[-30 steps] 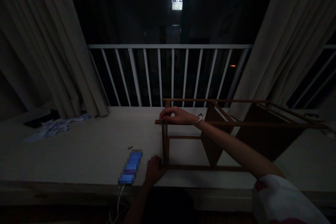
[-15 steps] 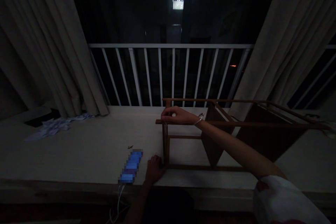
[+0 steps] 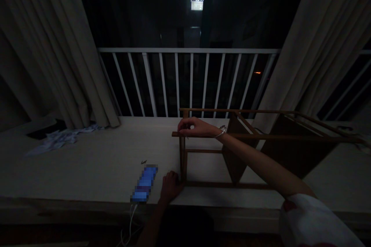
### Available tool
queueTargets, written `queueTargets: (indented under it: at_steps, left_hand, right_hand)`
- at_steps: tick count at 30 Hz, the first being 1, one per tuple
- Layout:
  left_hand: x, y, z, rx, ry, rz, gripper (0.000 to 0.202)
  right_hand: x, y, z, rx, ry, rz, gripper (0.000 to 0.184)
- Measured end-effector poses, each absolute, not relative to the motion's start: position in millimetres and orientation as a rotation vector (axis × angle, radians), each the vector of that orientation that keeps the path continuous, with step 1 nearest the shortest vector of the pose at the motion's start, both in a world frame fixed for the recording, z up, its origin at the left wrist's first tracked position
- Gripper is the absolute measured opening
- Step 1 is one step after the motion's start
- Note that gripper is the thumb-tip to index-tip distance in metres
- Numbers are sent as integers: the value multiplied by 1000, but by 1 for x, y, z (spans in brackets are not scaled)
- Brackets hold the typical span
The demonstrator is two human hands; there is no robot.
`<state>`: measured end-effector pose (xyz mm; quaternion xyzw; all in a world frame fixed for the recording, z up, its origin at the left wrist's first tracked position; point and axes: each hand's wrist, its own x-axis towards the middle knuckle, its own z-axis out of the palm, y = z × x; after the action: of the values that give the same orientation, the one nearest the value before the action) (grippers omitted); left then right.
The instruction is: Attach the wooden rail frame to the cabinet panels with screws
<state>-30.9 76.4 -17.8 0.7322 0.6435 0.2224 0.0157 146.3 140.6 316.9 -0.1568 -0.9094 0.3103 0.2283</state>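
Note:
A brown wooden frame (image 3: pixel 261 137), a rack lying on its side, rests on the pale ledge (image 3: pixel 87 170). My right hand (image 3: pixel 193 126) sits on the left end of its top rail, fingers pinched together on something small that I cannot make out. A bracelet circles that wrist. My left hand (image 3: pixel 170 186) is curled against the frame's lower left corner, at the foot of its upright post.
A lit phone (image 3: pixel 145 183) with a white cable lies just left of my left hand. Crumpled paper (image 3: pixel 62 139) sits at the far left. Curtains hang on both sides. A white railing (image 3: pixel 188 81) stands behind the ledge.
My right hand has risen slightly on the top rail, and its fingers have shifted a little. My left hand and the frame have stayed put.

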Motion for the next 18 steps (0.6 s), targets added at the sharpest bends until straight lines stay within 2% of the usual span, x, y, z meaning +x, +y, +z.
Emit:
queueTargets:
  at_steps: [18]
  left_hand:
    - [-31, 77, -20, 2281, 2016, 681, 39]
  right_hand:
    - [145, 145, 313, -450, -2477, 690, 21]
